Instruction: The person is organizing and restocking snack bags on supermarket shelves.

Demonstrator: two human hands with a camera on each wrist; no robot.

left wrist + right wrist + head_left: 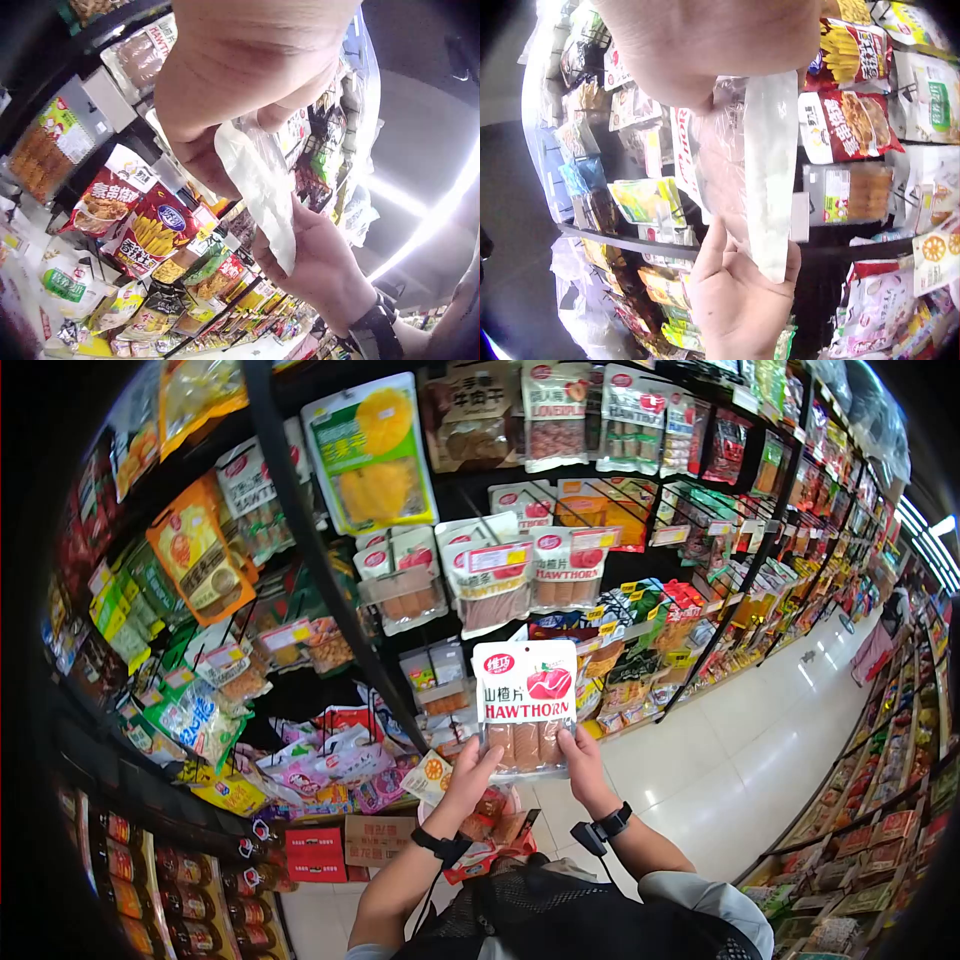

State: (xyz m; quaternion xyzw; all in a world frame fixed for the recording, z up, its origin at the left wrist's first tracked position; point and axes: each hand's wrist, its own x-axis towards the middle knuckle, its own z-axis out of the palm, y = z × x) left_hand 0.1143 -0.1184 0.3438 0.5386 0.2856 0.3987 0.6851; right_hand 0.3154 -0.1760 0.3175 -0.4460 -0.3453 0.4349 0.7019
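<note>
A white and clear HAWTHORN bag (526, 705) is held upright between both hands, its printed front facing the head camera. The left hand (467, 775) pinches its lower left edge with the thumb in front, and the right hand (588, 768) pinches the lower right edge the same way. In the left wrist view the bag (259, 199) shows its pale bottom fold, with the left hand (247, 67) above and the right hand (319, 262) beyond. The right wrist view shows the bag (769, 172) between the right hand (712, 49) and the left hand (742, 300).
Hanging snack bags (485, 575) fill the black rack ahead, with a dark upright post (320, 550) at left. Jars (185, 900) stand at lower left beside a red box (316, 853). A tiled aisle floor (700, 760) runs to the right, with more shelves (860, 840) beyond.
</note>
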